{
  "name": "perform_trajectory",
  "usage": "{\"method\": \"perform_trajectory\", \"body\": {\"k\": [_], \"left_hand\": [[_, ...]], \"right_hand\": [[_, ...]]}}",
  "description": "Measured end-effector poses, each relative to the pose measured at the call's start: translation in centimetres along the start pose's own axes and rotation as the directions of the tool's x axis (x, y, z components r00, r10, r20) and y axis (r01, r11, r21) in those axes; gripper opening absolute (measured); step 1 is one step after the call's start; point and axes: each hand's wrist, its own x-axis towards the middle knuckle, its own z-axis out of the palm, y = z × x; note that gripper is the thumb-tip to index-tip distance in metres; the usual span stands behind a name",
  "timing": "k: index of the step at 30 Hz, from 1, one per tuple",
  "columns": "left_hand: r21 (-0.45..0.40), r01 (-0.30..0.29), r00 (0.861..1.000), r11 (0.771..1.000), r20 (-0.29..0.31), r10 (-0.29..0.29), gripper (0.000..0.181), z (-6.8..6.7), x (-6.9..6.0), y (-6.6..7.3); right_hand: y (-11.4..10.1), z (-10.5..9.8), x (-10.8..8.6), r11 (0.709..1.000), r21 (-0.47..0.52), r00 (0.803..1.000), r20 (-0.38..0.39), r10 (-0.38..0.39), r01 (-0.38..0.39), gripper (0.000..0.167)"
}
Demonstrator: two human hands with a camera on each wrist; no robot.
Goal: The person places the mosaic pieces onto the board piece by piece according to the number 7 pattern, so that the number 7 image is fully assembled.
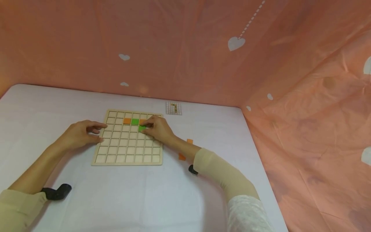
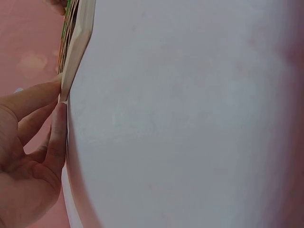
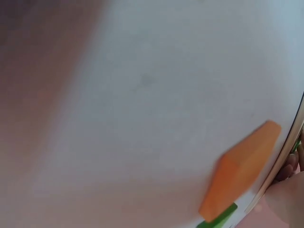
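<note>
A pale wooden grid board lies on the white table. My left hand touches its left edge with thumb and forefinger fairly straight; the left wrist view shows these fingertips at the board's rim. Over the board's upper right part, my right hand pinches a green tile between thumb and forefinger, at a grid square. Just above that tile is an orange tile, partly hidden by the fingers. Left of it, a green tile and another orange tile sit in the same row.
A small card with a printed grid pattern lies behind the board. Loose orange pieces lie right of the board, partly behind the right forearm. In the right wrist view, a green piece lies beside an orange piece.
</note>
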Motion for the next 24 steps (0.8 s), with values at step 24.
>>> {"method": "perform_trajectory", "body": {"k": [24], "left_hand": [[-0.009, 0.005, 1.000, 1.000, -0.001, -0.005, 0.061, 0.0, 0.0, -0.1]], "right_hand": [[2.5, -4.4, -4.3, 0.979, 0.198, 0.997, -0.049, 0.057, -0.046, 0.021]]}}
